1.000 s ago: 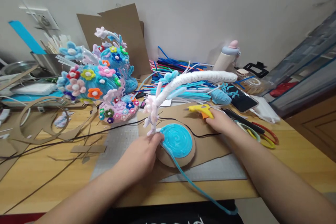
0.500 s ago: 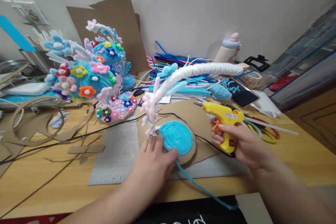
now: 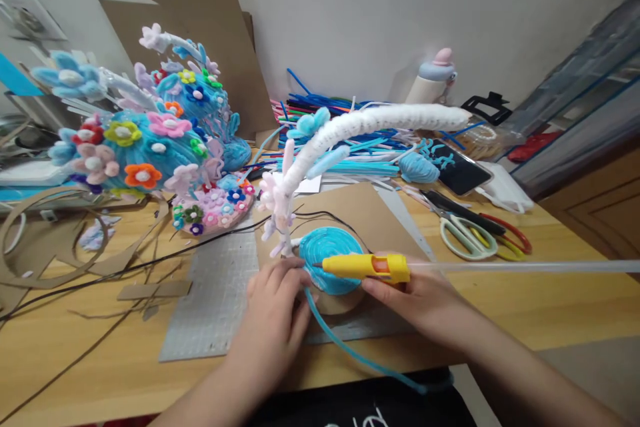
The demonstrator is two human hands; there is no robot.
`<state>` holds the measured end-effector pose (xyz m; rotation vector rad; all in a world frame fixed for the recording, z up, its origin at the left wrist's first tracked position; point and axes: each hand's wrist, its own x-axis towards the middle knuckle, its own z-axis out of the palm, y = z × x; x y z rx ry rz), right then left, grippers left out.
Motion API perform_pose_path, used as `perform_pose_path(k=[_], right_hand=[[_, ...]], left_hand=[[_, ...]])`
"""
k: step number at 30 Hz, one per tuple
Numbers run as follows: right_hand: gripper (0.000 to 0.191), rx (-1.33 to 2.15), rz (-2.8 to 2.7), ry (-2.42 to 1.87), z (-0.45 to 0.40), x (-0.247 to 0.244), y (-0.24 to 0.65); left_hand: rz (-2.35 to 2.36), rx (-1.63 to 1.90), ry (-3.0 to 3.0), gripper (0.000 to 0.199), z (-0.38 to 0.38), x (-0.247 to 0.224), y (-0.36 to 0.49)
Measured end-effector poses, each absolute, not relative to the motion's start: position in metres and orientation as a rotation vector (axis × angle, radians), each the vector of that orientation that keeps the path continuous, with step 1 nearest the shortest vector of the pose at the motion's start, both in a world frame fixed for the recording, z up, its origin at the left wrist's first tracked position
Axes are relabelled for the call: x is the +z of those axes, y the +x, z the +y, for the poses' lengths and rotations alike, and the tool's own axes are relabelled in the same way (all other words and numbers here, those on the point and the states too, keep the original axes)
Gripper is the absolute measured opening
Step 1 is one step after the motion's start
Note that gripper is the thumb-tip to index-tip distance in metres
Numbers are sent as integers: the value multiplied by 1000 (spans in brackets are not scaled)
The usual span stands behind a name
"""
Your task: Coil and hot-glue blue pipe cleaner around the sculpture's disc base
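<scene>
My right hand (image 3: 415, 293) grips a yellow hot glue gun (image 3: 367, 266), its nozzle pointing left over a spiral of blue pipe cleaner (image 3: 330, 243). The spiral covers most of a round cardboard base (image 3: 340, 303). At the base's left edge my left hand (image 3: 277, 300) is closed, fingers bent around the blue pipe cleaner (image 3: 345, 347), whose loose tail trails toward the table's front edge. The nozzle tip is close to my left fingertips; whether they touch is unclear. A curved white fuzzy stem (image 3: 380, 120) with pink and blue flowers rises from the base's left side.
A grey cutting mat (image 3: 200, 313) and cardboard sheet (image 3: 375, 213) lie beneath. Finished flower pieces (image 3: 150, 153) stand left, beside cardboard offcuts (image 3: 30, 253). Pipe cleaners (image 3: 350, 153) pile up behind. Scissors (image 3: 470, 237) and a phone (image 3: 463, 170) lie right. A black cord (image 3: 145, 260) crosses the table.
My right hand has brought the glue gun left and turned it, from beside the base to over the blue spiral. My left fingers have shifted slightly at the base's edge.
</scene>
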<state>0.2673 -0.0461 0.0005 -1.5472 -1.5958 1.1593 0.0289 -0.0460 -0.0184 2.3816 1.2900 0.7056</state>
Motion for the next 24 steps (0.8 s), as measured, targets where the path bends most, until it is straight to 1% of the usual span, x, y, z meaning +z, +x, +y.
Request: perform_pose_path(k=[4,10,13,16,19,24], right_hand=[[25,1065,-1703,-1680,-45,6,261],[27,1065,-1819,-1714,-38,16,254],[28,1082,-1826,-1741,-38,15,253],[29,1100,-1818,-1751,-39,14,253],[30,1112,-1827,-1757,-40,14,252],[28,1066,-1836,-1761,-39,13,253]], left_hand=[[1336,772,2302,15,-45,-23,27],[1305,806,2310,10,-44,-26,25],[1306,882,2336,11,-43,-26,26],[1295,921,2433,19,-44,-24,28],[1214,881,2605,24,-47,-22,33],[1082,849,2779,18,-50,-25,36]])
